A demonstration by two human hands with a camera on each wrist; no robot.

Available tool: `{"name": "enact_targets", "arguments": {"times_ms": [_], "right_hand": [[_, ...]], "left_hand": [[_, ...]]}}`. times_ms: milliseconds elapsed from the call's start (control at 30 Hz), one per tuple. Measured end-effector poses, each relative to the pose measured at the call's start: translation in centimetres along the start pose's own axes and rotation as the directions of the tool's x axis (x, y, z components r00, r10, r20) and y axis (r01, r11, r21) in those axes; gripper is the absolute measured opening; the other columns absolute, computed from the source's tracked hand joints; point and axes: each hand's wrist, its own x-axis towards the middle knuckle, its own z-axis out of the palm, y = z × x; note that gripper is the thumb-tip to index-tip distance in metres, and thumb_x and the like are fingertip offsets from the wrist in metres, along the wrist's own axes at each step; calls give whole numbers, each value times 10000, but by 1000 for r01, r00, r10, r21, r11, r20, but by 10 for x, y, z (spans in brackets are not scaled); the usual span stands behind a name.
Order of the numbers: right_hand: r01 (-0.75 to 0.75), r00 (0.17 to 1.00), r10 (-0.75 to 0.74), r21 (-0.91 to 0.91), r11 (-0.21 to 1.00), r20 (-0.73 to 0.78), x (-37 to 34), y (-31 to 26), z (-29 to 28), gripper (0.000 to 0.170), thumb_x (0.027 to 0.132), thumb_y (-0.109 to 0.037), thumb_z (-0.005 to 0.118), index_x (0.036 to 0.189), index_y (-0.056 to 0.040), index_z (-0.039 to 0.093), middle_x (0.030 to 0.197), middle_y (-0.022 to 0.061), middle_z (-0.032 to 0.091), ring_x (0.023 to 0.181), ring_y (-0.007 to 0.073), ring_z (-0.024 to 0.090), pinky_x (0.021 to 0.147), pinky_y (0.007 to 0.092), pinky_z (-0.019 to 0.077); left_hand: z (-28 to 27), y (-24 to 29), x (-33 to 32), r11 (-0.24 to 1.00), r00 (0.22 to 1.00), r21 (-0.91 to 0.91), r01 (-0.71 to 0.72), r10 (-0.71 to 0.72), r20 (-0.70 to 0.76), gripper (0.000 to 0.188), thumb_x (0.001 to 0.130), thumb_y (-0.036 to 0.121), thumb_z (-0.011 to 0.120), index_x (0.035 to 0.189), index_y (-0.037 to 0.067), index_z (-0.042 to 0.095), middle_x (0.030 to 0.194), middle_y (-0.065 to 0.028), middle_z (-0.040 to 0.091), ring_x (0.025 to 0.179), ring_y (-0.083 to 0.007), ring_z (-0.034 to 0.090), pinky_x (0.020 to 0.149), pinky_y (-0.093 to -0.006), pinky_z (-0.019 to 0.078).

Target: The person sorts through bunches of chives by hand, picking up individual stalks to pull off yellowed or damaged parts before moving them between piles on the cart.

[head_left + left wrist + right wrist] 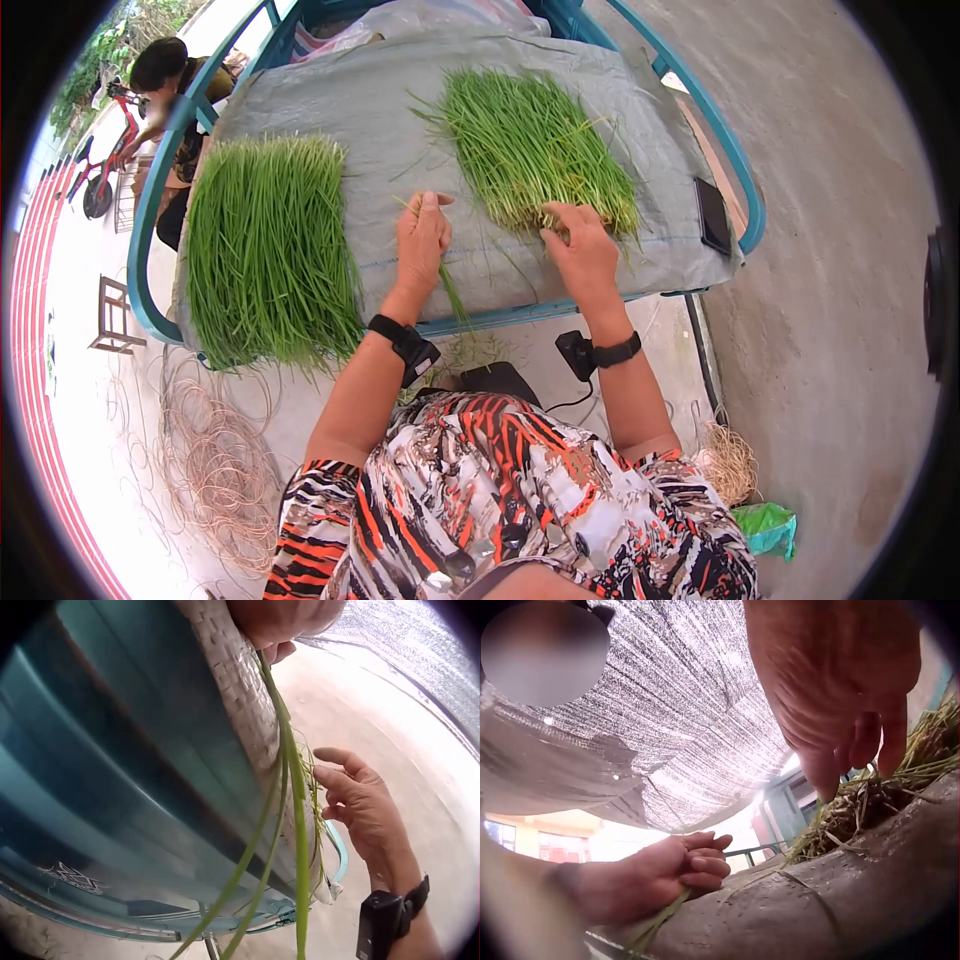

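My left hand (pixel 424 240) grips a few long green chive stalks (pixel 298 840), which hang down past the front edge of the cloth. At the pale root ends of the right-hand chive pile (pixel 530 140) is my right hand (pixel 582 255). In the right wrist view its fingers (pixel 892 739) point down into the tangled ends, thumb and fingers apart. A second chive pile (pixel 265 240), neatly laid, covers the left side of the cloth, its leaf tips drooping over the front edge.
Grey cloth (pixel 385 110) covers the bed of a cart with blue rails (pixel 735 165). A phone (pixel 712 215) lies at the right edge. Another person (pixel 180 90) sits beyond the left rail. Loose coils of twine (pixel 220 450) and a wooden stool (pixel 117 315) are on the ground.
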Motion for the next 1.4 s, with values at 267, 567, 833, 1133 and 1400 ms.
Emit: {"name": "enact_targets", "arguments": {"times_ms": [267, 567, 833, 1133, 1400], "right_hand": [[-107, 987, 145, 379, 919, -74, 14, 27, -2, 142, 842, -146, 634, 963, -75, 655, 873, 17, 615, 725, 105, 589, 609, 239, 463], [-267, 916, 338, 957, 114, 216, 35, 37, -55, 148, 926, -153, 536, 1035, -65, 584, 922, 37, 642, 790, 107, 616, 628, 259, 536], [-269, 953, 43, 903, -336, 300, 37, 28, -80, 158, 948, -163, 507, 1046, -49, 555, 919, 60, 634, 753, 115, 613, 579, 250, 518], [-361, 921, 176, 931, 53, 347, 29, 14, -81, 160, 916, -190, 571, 992, -49, 576, 886, 75, 653, 720, 108, 618, 584, 228, 511], [-366, 930, 166, 848, 384, 327, 25, -8, -58, 136, 906, -192, 582, 952, -66, 603, 872, 30, 660, 756, 69, 595, 677, 212, 466]], "left_hand": [[-3, -4, 3, 1000, 1000, -14, -13, 13, -6, 339, 993, 309, 400, 940, -6, 515, 554, 59, 303, 477, -45, 322, 425, -207, 240], [4, 3, 0, 999, 998, 44, 7, -4, -67, 363, 997, 316, 392, 983, -24, 521, 546, 57, 303, 462, -45, 318, 429, -205, 269], [-1, -5, 4, 1000, 998, 28, -6, 7, -67, 358, 997, 313, 396, 1007, -23, 522, 557, 58, 298, 480, -45, 315, 440, -201, 272], [3, 4, 2, 992, 995, 87, 91, -86, -59, 331, 997, 267, 384, 1036, -21, 543, 638, 26, 458, 471, -30, 314, 422, -191, 266], [73, 82, -34, 936, 917, 305, 174, -267, 297, 316, 982, 271, 421, 1069, 15, 585, 809, 3, 598, 471, -15, 306, 424, -176, 253]]}}
